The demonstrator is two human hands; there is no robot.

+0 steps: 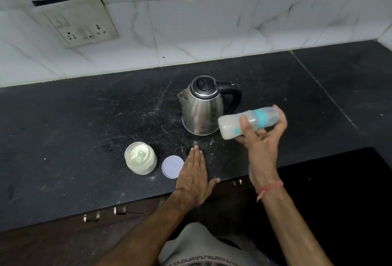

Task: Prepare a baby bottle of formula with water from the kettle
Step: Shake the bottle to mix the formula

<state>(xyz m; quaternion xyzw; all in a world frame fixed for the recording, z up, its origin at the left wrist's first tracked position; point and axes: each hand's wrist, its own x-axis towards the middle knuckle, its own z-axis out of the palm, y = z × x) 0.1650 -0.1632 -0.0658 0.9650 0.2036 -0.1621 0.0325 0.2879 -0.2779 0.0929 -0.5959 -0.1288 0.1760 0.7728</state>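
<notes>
Baby bottle (248,123) is lying nearly horizontal in the air, right of the kettle (201,106) and above the counter (84,117), milky liquid showing inside. Counter is dark speckled stone, dusted with white powder around the kettle, running along a white marble-look tiled wall (212,28) carrying a grimy switch-and-socket plate (78,22) at upper left; cabinet handles (106,212) are showing under the front edge. Steel kettle is standing upright at mid-counter, spout facing left, black handle facing right, lid down. Open formula jar (140,158) is sitting front-left with a teal scoop (140,155) sticking in the powder, its round lilac lid (172,167) lying flat just beside it on the right. Left hand (194,177) is resting flat on the counter just right of that lid, fingers straight and together. Right hand (263,136) is holding the bottle, grip wrapped around its middle, thumb across the front. Bottle's long axis is running left-right, base pointing left toward the kettle body and overlapping it in view, teal collar and capped top pointing right, tilted slightly up.
</notes>
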